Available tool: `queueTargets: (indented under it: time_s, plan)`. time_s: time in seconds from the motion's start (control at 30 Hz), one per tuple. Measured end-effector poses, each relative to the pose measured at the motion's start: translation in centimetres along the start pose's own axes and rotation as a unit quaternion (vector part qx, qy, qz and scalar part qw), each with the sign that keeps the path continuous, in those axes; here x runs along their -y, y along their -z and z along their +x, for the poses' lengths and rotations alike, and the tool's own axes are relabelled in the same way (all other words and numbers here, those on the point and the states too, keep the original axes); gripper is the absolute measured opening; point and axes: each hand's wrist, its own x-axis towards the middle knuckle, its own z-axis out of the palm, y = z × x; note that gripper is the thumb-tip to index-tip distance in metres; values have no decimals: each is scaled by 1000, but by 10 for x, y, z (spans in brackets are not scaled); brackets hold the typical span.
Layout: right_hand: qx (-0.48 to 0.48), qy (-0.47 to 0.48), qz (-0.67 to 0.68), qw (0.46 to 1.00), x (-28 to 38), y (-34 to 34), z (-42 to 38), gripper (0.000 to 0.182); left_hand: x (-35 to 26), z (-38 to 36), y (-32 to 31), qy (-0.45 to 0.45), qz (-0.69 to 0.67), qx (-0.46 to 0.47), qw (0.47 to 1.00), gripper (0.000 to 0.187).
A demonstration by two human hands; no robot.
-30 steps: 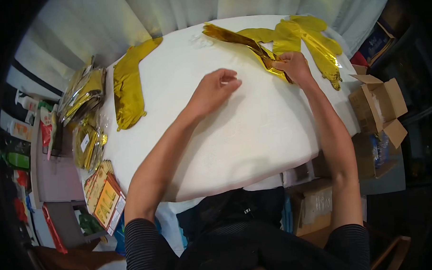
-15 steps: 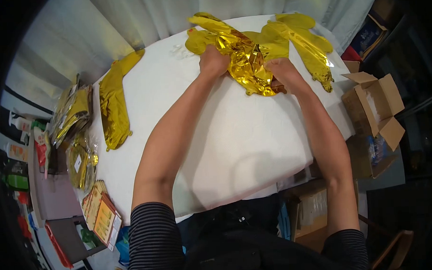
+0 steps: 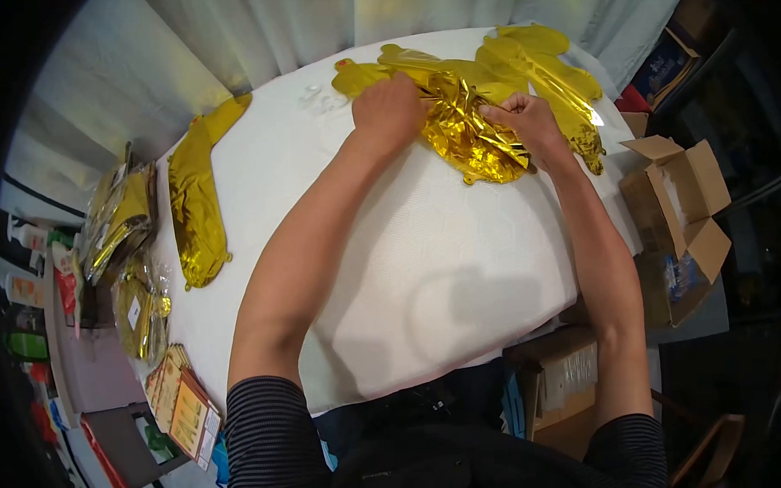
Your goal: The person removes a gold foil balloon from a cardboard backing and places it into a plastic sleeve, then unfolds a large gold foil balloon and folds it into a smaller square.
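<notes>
A shiny, crumpled gold foil balloon (image 3: 473, 146) lies partly bunched at the far middle of the white table (image 3: 426, 277). My left hand (image 3: 390, 113) is closed on its gathered left part, back of the hand up, with the fingertips mostly hidden. At the other side, my right hand (image 3: 528, 126) pinches a fold of the same balloon between thumb and fingers. Flat gold foil reaches out behind my left hand. To the right, another flat gold foil balloon (image 3: 544, 71) is spread out. A long flat gold balloon (image 3: 200, 203) rests at the table's left.
Clear bags of folded gold foil (image 3: 119, 223) sit at the left edge, with printed cards (image 3: 188, 410) nearer me. An open cardboard box (image 3: 681, 191) stands off the right edge. White curtains (image 3: 314, 23) hang behind the table.
The crumpled balloon is more gathered and has shifted slightly right. The foil strip raised over my left hand has come down. My right hand has moved a little to the right.
</notes>
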Motion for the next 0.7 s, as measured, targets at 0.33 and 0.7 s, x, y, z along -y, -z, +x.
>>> queueTargets:
  time_s: [0.33,0.7]
  plan:
    - [25,-72,-18,997,14,-10,-6,27,-5,31,-45,62,-248,-24,966,55]
    - [-202,-96,113,968,14,56,74,29,-3,16,-46,41,-158,-44,986,61]
